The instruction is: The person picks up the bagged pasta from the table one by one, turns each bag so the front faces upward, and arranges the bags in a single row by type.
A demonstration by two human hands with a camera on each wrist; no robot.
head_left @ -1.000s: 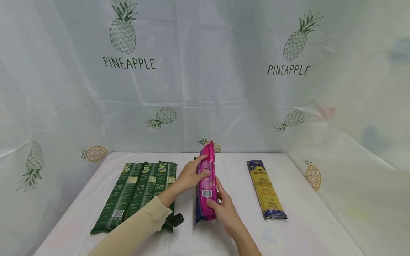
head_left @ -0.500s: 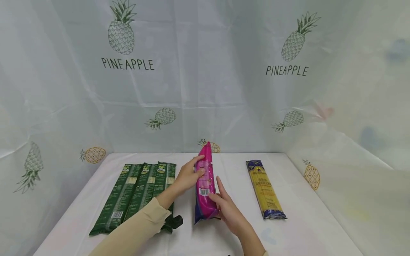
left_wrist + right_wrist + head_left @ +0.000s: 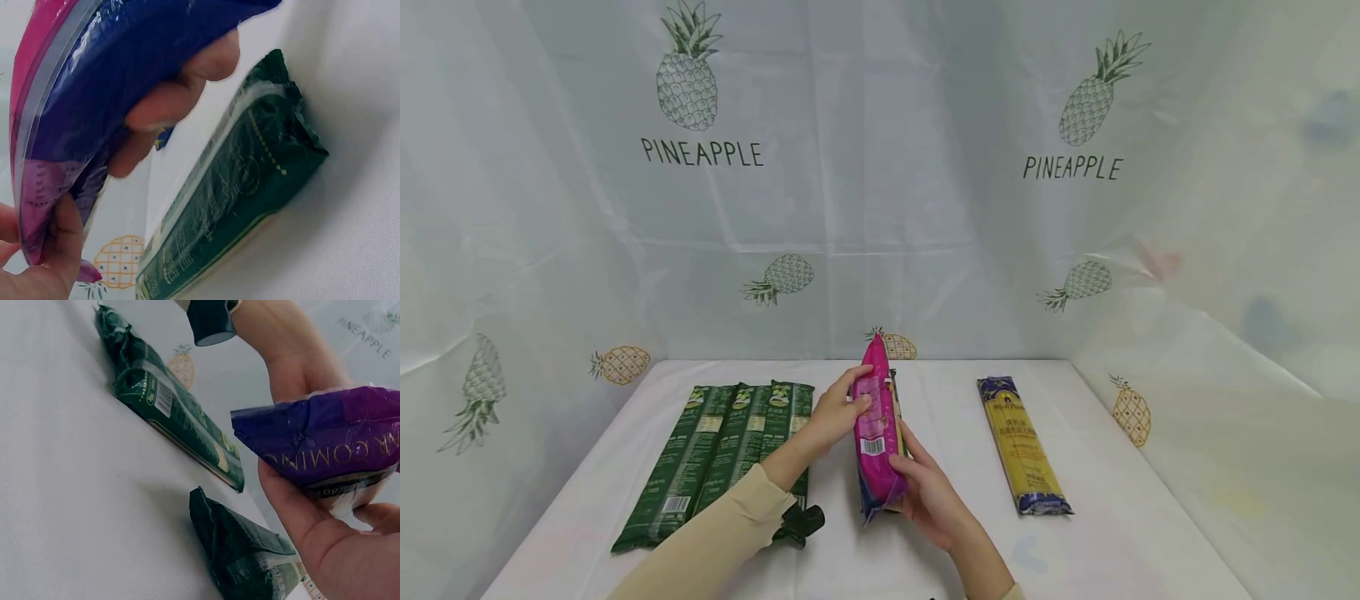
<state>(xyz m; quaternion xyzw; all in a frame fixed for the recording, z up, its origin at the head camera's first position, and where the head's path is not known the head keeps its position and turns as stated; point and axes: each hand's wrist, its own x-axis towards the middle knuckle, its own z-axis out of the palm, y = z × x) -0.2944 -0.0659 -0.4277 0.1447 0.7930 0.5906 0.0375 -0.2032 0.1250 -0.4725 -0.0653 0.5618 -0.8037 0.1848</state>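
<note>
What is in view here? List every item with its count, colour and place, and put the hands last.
pink packet: one, magenta with a purple back, held up on edge over the middle of the table.
green packets: three in the head view, dark green, lying side by side on the left of the table.
green packet under the pink one: one, dark green, lying on the table just below the right hand.
yellow packet: one, yellow with dark blue ends, lying flat on the right.
table: one, covered in white cloth.
backdrop: pale sheet printed with pineapples and the word PINEAPPLE, behind and at both sides.
left hand: grips the pink packet's upper part; beige sleeve.
right hand: holds the packet's lower end.
</note>
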